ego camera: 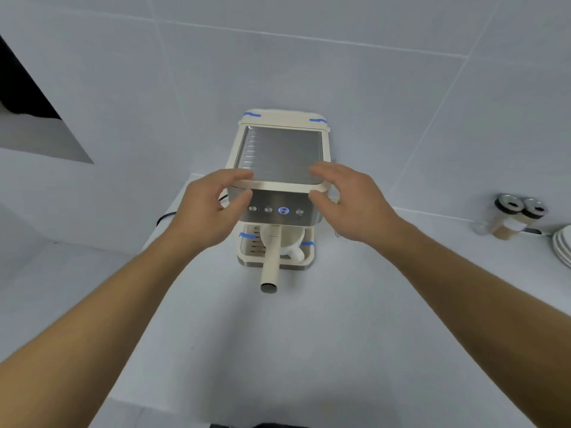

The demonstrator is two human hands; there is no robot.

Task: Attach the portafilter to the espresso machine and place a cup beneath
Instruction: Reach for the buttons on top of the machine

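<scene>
Portafilter (pixel 270 261) juts from machine (pixel 279 168), below both open hands.

The espresso machine's (pixel 279 168) overhanging front panel hides the portafilter's (pixel 270 257) head, so only its handle shows, and most of the cup (pixel 293 242) sits out of sight beneath it. The stacked plates (pixel 562 244) are cut off by the right edge. The button (pixel 283 210) markings are too small to read.

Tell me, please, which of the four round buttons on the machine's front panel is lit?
The third button from the left: it alone glows with a blue ring, while the other three are plain, unlit metal.
</scene>
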